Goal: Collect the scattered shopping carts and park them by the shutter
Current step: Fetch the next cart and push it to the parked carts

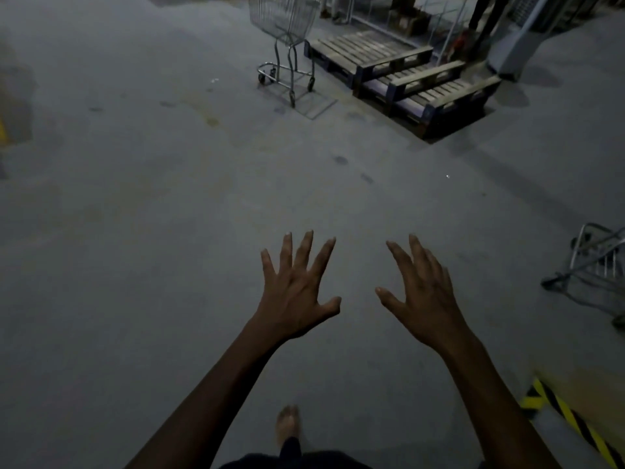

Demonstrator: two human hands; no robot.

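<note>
Fingers (306, 252) splayed and holding nothing on both the left hand (294, 292) and right hand (426, 299), the person seems between carts, so the next move is likely walking across the floor (135, 231) to grip the upright wire cart (284, 38) beside the pallets (406, 76).

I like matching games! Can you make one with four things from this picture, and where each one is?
Things:
1. upright shopping cart
2. wooden pallets
3. yellow and black stripes
4. two open hands: left hand, right hand

Places:
A. bottom right corner of the floor
B. middle of the picture, fingers spread, holding nothing
C. top middle, just left of the pallets
D. on the floor, right of the upright cart

Pairs: 1-C, 2-D, 3-A, 4-B
</note>
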